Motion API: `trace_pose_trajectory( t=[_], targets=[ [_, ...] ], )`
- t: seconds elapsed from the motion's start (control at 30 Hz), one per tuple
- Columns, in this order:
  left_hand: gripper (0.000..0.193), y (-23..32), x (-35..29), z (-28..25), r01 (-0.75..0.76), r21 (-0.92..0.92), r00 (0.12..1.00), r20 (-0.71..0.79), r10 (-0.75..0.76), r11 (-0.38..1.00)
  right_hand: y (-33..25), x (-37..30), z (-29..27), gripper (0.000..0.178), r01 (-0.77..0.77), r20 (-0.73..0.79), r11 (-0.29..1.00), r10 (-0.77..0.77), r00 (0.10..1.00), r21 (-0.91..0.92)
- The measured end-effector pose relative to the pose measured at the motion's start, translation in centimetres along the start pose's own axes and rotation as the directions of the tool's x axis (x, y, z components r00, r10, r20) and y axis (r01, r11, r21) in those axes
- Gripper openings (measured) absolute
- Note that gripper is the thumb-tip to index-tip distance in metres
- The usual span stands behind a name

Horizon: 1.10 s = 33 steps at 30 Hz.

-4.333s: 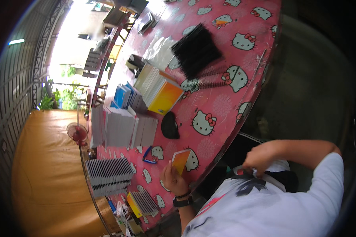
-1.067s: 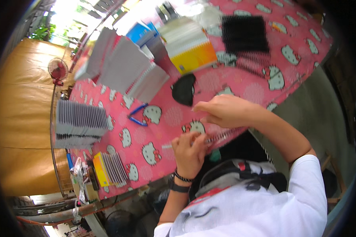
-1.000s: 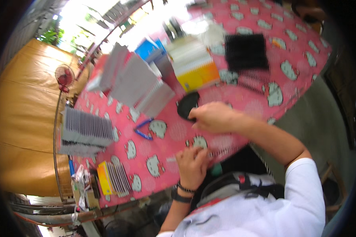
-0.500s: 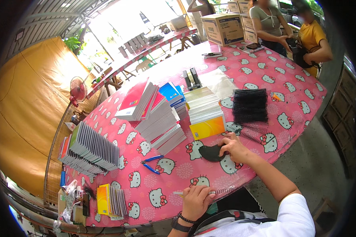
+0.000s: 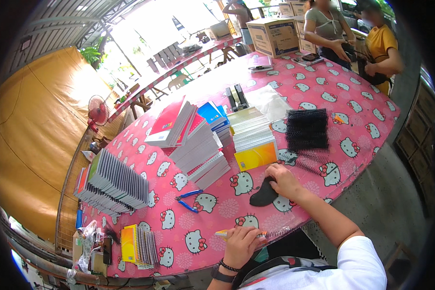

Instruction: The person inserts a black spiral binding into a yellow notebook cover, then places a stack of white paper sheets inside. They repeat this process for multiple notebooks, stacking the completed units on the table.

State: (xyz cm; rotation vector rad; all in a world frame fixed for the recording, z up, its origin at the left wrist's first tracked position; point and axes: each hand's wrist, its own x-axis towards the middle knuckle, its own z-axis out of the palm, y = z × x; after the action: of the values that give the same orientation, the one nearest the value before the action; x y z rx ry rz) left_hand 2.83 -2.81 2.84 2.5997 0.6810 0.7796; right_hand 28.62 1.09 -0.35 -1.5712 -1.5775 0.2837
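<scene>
At the table's near edge my left hand (image 5: 241,241) is closed on a thin notebook seen edge-on, its yellow-orange tip (image 5: 221,234) showing past the fingers. From its right end a wire coil (image 5: 278,233) sticks out. Farther forward and to the right, my right hand (image 5: 282,181) grips the upper end of a black, limp-looking, rounded piece (image 5: 263,194), whose exact kind I cannot make out. It rests on the pink table cover. Just beyond that hand stands a stack of yellow-covered notebooks (image 5: 256,156). Blue-handled cutters (image 5: 188,200) lie to the left.
Red-covered notebook stacks (image 5: 166,126), blue ones (image 5: 212,113) and black coils (image 5: 307,130) occupy the middle. Bound notebooks (image 5: 118,181) stand left, smaller yellow ones (image 5: 137,245) nearer. Two people stand at the far right by cardboard boxes (image 5: 274,37); another is farther back.
My right hand has turned the black piece, whose free end now points nearer to me. More of the notebook's yellow-orange edge shows at my left hand.
</scene>
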Motion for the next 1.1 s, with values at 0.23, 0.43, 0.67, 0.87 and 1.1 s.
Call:
trace_pose_trajectory(
  t=[0.23, 0.43, 0.67, 0.87, 1.1],
  targets=[
    [0.02, 1.1, 0.5, -0.2, 0.008, -0.013, 0.999, -0.047, -0.008, 1.0, -0.7, -2.4, 1.4, 0.055, 0.104, 0.085, 0.983, -0.092, 0.992, -0.152],
    [0.025, 0.1, -0.3, 0.4, -0.025, 0.08, 1.0, 0.015, 0.024, 0.996, -1.8, -2.4, 0.6, 0.067, 0.104, 0.234, 0.935, -0.023, 0.972, -0.34],
    [0.023, -0.4, -1.3, -0.2, 0.129, 0.182, 0.989, -0.096, -0.113, 0.975, -3.6, -3.7, -2.4, 0.058, -0.098, 0.522, 0.977, -0.016, 0.853, 0.19],
    [0.023, -0.5, -1.3, -0.3, 0.108, 0.138, 0.987, -0.135, -0.089, 0.984, -4.1, -8.2, -1.7, 0.051, -0.34, 0.63, 0.739, -0.145, 0.763, 0.582],
    [0.025, -0.7, -1.6, -0.4, 0.115, 0.144, 0.988, -0.121, -0.098, 0.983, -4.7, -7.9, -1.6, 0.041, -0.161, 0.543, 0.931, -0.045, 0.838, 0.327]
  ],
)
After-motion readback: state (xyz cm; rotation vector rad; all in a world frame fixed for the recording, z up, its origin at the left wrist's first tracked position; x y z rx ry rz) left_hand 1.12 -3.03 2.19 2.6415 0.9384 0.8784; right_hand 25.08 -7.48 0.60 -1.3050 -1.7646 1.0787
